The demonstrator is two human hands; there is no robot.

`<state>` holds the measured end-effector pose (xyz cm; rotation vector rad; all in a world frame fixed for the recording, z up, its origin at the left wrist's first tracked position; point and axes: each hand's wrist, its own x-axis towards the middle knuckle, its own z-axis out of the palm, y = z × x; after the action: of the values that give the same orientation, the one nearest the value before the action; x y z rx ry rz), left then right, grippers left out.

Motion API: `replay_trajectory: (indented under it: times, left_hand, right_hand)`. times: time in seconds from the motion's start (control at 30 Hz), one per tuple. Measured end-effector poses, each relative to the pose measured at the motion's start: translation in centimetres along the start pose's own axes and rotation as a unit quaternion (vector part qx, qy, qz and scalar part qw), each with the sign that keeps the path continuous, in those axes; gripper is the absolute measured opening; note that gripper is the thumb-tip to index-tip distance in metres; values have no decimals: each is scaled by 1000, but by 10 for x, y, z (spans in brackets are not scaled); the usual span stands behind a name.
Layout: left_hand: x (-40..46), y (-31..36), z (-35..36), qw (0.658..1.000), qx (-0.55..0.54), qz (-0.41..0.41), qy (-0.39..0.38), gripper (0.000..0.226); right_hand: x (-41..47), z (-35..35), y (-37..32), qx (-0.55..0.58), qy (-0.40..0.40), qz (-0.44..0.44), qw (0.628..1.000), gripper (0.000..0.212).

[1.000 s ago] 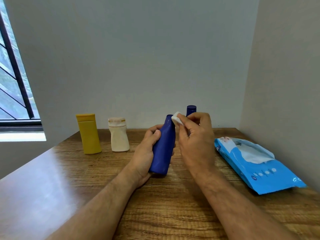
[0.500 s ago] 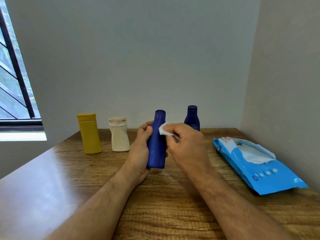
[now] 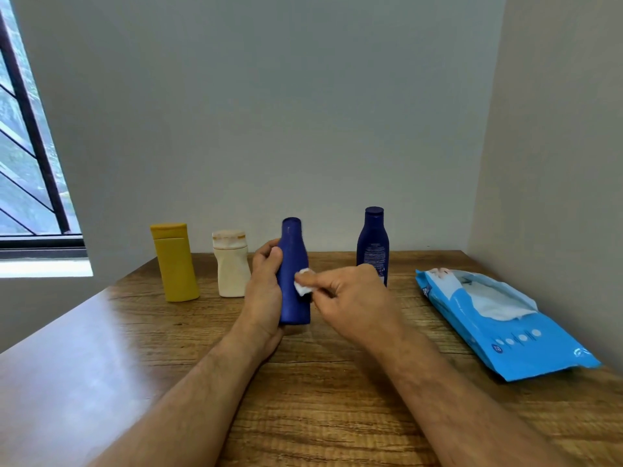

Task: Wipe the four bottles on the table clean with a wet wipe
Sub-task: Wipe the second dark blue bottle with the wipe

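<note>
My left hand grips a plain blue bottle upright at the table's middle. My right hand pinches a small white wet wipe and presses it against the bottle's right side, about halfway up. Along the back stand a yellow bottle, a cream bottle and a dark blue bottle with a printed label.
A blue pack of wet wipes lies open at the right, a white sheet sticking out of its flap. The wooden table meets walls at the back and right. A window sits at the far left.
The blue bottle went from tilted to upright, and my right hand slid the wipe from the cap down to the middle of the body.
</note>
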<state>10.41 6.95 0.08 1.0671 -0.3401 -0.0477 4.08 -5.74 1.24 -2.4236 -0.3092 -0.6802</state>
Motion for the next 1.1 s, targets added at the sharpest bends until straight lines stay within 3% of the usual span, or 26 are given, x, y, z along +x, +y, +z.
replay_trajectory:
  times: [0.1,0.3,0.37,0.43,0.53,0.6,0.77,0.97,1.1]
  left_hand:
    - [0,1,0,1000,6,-4,-2,29]
    - [-12,-2,6,984,121,-22,-131,30]
    - [-13,-2,6,984,113,-31,-137,31]
    - [-11,-1,5,990,74,-34,-112,32]
    - [-2,3,-1,999,-19,-9,-30,31]
    - [3,7,-6,999,-40,6,19,30]
    - [1,6,-4,998,-58,-14,21,32]
    - [-13,-1,7,990,28,-78,-112,32]
    - [-13,-2,8,989,68,-66,-109,31]
  right_hand:
    - [0,2,-3,21,30,-6,999,27]
    - [-1,-8,2,51,191,28,980,24]
    - [-2,-10,3,48,184,28,981,24]
    - [-2,-8,2,51,123,20,991,24]
    - [-3,-2,-4,28,-10,1,1000,26]
    - [-3,1,-5,11,-39,-21,999,26]
    - [-3,3,-5,7,-17,-26,999,27]
    - [0,-6,0,53,154,39,986,26]
    - [-1,-8,2,29,126,37,991,25]
